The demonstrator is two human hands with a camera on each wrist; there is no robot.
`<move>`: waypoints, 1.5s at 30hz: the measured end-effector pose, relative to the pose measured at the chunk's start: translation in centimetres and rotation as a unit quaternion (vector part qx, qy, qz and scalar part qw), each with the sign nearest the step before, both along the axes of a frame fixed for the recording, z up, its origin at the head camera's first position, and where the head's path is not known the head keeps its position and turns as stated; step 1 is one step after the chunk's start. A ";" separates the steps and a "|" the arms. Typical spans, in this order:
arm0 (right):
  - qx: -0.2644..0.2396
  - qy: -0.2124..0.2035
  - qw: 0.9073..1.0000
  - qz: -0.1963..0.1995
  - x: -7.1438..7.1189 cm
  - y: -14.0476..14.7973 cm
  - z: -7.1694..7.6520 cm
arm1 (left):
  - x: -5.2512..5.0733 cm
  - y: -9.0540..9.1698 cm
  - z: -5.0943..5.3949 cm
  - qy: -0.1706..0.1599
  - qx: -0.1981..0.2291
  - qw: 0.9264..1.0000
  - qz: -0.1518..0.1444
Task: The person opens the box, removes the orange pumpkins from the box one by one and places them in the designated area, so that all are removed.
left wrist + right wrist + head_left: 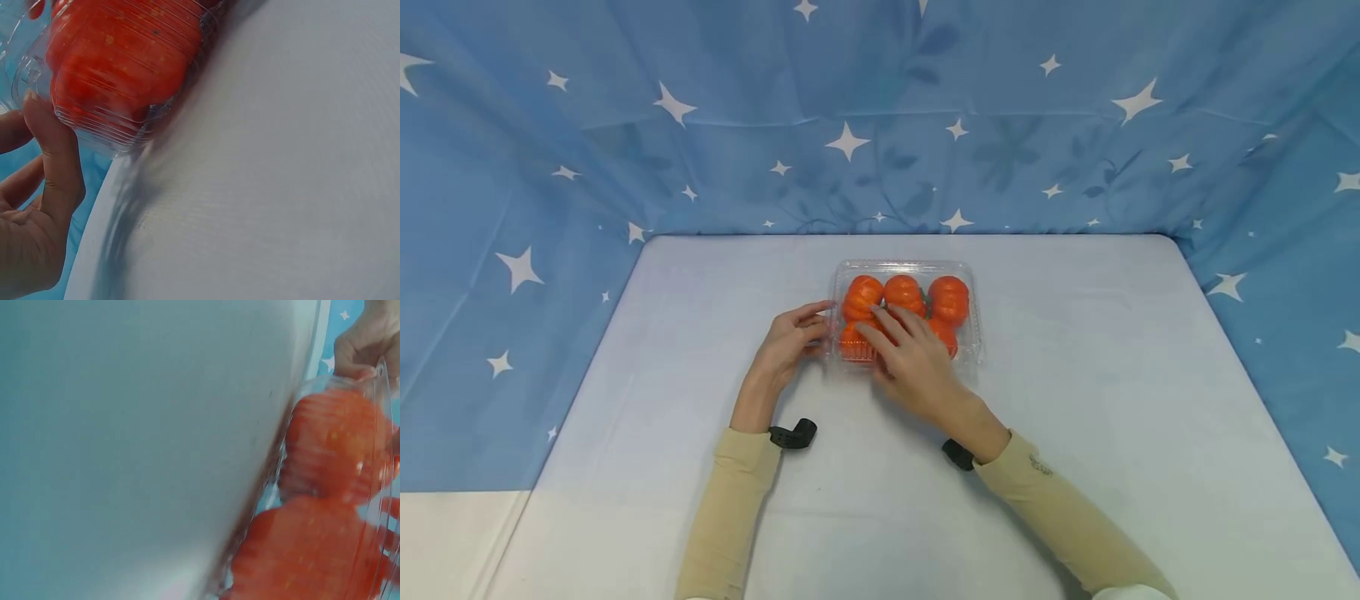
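A clear plastic box (pixel 976 333) stands on the table, holding several ribbed orange-red fruits (pixel 949 300) that look like small pumpkins or tomatoes. My left hand (pixel 787 342) is at its left side. In the left wrist view the thumb (pixel 53 144) and a finger pinch the rim of the box. My right hand (pixel 917 362) reaches over the front edge, its fingers spread above the front-left fruits and touching or nearly touching them. That hand hides the front middle of the box. Whether a lid covers the fruits I cannot tell.
The white tabletop (pixel 1097 358) spreads around the box. Behind it and at both sides hangs a blue curtain (pixel 737 125) with white stars. A black wrist device (pixel 795 434) is strapped to the left wrist, another (pixel 958 455) to the right.
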State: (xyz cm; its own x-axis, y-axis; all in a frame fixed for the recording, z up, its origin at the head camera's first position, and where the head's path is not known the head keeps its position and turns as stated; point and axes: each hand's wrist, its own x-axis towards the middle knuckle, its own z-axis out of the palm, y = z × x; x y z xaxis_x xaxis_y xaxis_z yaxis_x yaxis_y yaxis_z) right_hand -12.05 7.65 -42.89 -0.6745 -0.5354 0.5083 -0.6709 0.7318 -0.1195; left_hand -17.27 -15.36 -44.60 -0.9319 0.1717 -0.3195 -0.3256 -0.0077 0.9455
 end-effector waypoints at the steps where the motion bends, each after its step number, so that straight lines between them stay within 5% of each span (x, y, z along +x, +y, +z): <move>1: -0.002 -0.004 1.000 -0.001 0.0 0.3 0.0 | 0.0 0.0 0.0 -0.001 0.001 1.000 0.000; 24: 0.014 -0.009 1.000 -0.019 0.6 6.8 0.0 | 0.0 -0.1 0.2 -0.013 -0.008 1.000 0.001; 35: 0.009 -0.067 0.992 -0.110 0.8 9.2 -0.2 | -0.1 -0.1 0.4 -0.004 0.003 1.000 -0.007; 45: 0.032 -0.146 0.988 -0.046 0.7 10.0 0.4 | 0.0 0.1 -0.1 -0.001 0.017 1.000 -0.004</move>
